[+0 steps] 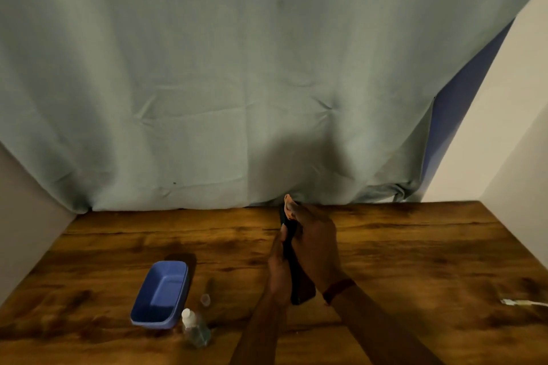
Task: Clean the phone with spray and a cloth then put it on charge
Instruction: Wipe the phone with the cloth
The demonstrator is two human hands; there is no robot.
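Phone: one, dark; the phone (300, 287) is held on edge above the middle of the surface, its long axis pointing away from the person.
Hands: two, both on the phone.
Left hand: the left hand (278, 271) grips the near left side, thumb curled onto the edge.
Right hand: the right hand (315, 246) wraps over it from the right, fingers curled round the far end; an orange-pink patch shows at those fingertips, nature cannot be told.
Band: one red band (338, 289) on the right wrist.
Spray bottle: one clear spray bottle (194, 329) with a white top, upright, left of the arms.
Cap: one small clear cap (205, 299), just beyond the bottle, apart from it.
Tub: one blue tub (163, 293), beside the bottle on its left.
Cable: one white cable (523, 302) end at the right edge, well apart from the phone.
Surface: one wooden surface (415, 246).
Sheet: one grey-green sheet (237, 83) hanging behind.
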